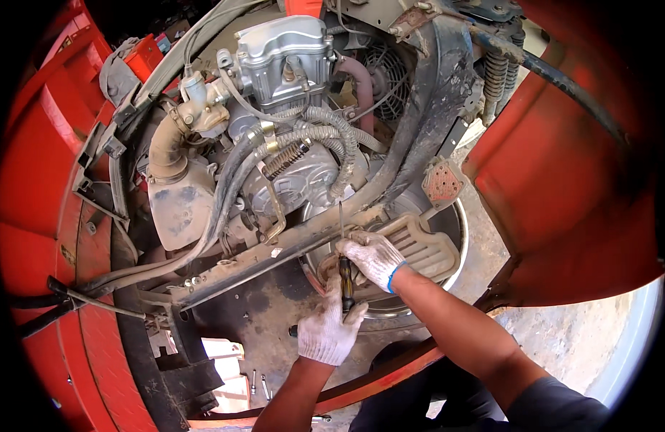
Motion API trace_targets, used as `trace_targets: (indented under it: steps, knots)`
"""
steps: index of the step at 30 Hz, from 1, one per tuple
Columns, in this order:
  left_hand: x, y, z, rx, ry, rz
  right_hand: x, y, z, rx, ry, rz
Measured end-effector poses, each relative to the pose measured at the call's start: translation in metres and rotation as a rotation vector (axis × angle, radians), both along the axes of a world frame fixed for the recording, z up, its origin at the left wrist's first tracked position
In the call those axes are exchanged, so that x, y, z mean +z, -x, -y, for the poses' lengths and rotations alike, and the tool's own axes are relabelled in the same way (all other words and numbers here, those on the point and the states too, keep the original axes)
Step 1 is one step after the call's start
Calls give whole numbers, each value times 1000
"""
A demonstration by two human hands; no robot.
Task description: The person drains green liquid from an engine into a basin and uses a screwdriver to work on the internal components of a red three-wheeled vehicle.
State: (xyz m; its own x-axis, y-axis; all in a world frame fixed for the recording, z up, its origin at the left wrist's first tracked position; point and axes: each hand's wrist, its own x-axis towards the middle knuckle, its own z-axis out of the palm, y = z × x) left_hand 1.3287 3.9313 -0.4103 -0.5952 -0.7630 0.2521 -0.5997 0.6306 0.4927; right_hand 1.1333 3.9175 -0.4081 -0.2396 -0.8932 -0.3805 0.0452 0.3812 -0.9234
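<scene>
A screwdriver (346,279) with a black and yellow handle points away from me, its thin blade reaching toward the lower edge of the engine casing (293,180). My left hand (326,335), in a white knit glove, is closed round the near end of the handle. Gloved the same way, with a blue cuff edge, my right hand (375,261) pinches the tool near where blade meets handle. Both hands are just on my side of the dusty frame rail (239,268). Whether the blade's tip touches anything is unclear. Beside my right hand lies a ribbed tan footrest plate (419,248).
A round metal basin (460,248) sits under the footrest. Above it projects a pedal with a red pad (443,183). Ribbed hoses (318,135) cross the engine. Red body panels (570,194) flank both sides. Small wrenches (265,385) lie on the ground at lower left.
</scene>
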Motion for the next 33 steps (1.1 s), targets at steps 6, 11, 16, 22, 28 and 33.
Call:
trace_targets:
  steps: [6, 11, 16, 22, 28, 33]
  knots:
    - [-6, 14, 3, -32, 12, -124, -4, 10, 0, 46, 147, -350]
    - [-9, 8, -12, -8, -15, -31, -4, -3, -9, -23, 36, -140]
    - [-11, 9, -10, -14, -50, -68, -5, 1, -11, 35, 110, -248]
    - [-8, 12, -5, 9, -88, -37, -2, 3, -6, 73, 96, -385]
    - [-11, 11, -8, 12, -13, -19, -10, 5, -4, 63, 54, -231]
    - [-8, 16, -6, 3, -46, -32, -9, 8, -5, 52, 112, -205]
